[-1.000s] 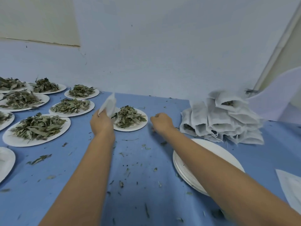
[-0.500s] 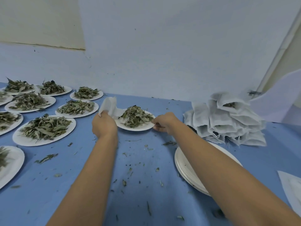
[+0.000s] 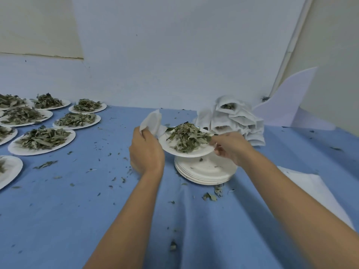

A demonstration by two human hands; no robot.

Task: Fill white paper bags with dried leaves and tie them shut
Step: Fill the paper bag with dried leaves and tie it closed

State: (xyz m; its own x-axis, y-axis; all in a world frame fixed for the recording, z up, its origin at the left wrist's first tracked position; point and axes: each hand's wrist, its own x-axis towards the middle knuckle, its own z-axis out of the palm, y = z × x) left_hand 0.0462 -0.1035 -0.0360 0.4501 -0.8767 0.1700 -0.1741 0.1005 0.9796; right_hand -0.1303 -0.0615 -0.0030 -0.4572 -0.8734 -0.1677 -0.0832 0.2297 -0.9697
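Observation:
My left hand (image 3: 146,152) grips an empty white paper bag (image 3: 152,121), which sticks up above my fist. My right hand (image 3: 231,147) pinches the right rim of a white paper plate (image 3: 171,147) heaped with dried leaves (image 3: 187,136). That plate is lifted off the table and hovers over a stack of empty white plates (image 3: 206,171). The bag sits just left of the plate's rim. A pile of filled white bags (image 3: 233,119) lies behind the plate, against the wall.
Several more plates of dried leaves (image 3: 43,138) fill the left side of the blue tablecloth (image 3: 97,210). Leaf crumbs are scattered over the cloth. A white sheet (image 3: 314,189) lies at the right edge, and a white board (image 3: 287,101) leans in the far right corner.
My right hand took hold of the leaf plate's rim, then lifted it and carried it right, over the stack of empty plates. My left hand kept the bag and followed.

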